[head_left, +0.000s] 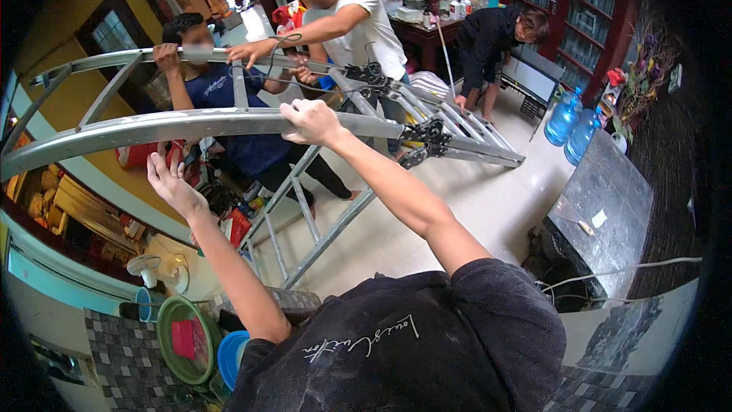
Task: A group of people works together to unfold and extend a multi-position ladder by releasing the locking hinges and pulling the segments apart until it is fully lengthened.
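A folding aluminium ladder [221, 120] with black hinge joints stretches across the view, its left section raised about level and other sections angled down to the floor. My right hand [311, 122] is closed around the near rail, left of a black hinge [425, 137]. Below that rail, my left hand [177, 189] is raised with its fingers apart, holding nothing. On the far rail rest a hand of a person in a white shirt [370, 27] and a hand of a person in a navy shirt [221, 95]. A dark cable [267, 69] loops by the white-shirted person's hands.
A person in black [492, 46] bends over the ladder's right end. Blue water jugs [563, 123] stand beside a dark stone-topped counter [621, 198]. A cluttered table [427, 30] is behind. At lower left are a green basin [171, 366], a blue bucket [229, 355] and a white fan [145, 267].
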`<state>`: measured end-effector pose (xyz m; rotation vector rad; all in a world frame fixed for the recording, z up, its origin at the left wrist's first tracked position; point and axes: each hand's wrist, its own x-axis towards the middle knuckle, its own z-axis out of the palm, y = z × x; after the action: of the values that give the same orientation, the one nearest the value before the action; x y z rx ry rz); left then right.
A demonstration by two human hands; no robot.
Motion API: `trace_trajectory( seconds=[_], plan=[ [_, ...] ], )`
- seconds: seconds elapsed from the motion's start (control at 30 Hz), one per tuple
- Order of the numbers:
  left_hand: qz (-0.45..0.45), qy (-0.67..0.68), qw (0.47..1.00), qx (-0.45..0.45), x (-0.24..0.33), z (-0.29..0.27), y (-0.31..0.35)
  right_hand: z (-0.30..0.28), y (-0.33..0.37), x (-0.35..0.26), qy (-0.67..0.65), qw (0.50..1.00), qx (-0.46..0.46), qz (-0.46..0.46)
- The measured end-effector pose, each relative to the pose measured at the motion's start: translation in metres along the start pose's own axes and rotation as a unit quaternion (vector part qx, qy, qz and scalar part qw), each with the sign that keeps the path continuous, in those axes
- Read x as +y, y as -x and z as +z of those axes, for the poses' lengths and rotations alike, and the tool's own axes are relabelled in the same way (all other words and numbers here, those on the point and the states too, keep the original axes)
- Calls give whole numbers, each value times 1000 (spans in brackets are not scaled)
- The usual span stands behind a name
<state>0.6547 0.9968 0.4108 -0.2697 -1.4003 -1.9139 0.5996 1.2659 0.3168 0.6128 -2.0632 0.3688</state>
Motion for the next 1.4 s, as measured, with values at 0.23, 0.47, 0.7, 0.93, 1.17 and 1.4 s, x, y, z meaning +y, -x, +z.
trace_trajectory(
  seconds=[0.23, 0.47, 0.7, 0.93, 1.17, 1.4],
  plan=[
    [39, 3, 999, 14, 8, 6, -8, -3, 0, 1, -2, 1000, -3, 2],
    [18, 4, 1000, 7, 14, 14, -23, -3, -1, 0, -3, 1000, 8, 0],
    [35, -59, 997, 23, 9, 28, -41, -4, 0, -3, -3, 1000, 10, 19],
    [-6, -15, 1000, 3, 0, 36, -42, -9, 1, -9, -22, 998, 5, 60],
    [21, -17, 999, -20, -2, 31, -50, -18, -2, -17, -39, 993, 62, 92],
    [77, 10, 997, -12, 7, 42, -45, -25, 0, -21, -14, 994, 53, 98]
  ],
)
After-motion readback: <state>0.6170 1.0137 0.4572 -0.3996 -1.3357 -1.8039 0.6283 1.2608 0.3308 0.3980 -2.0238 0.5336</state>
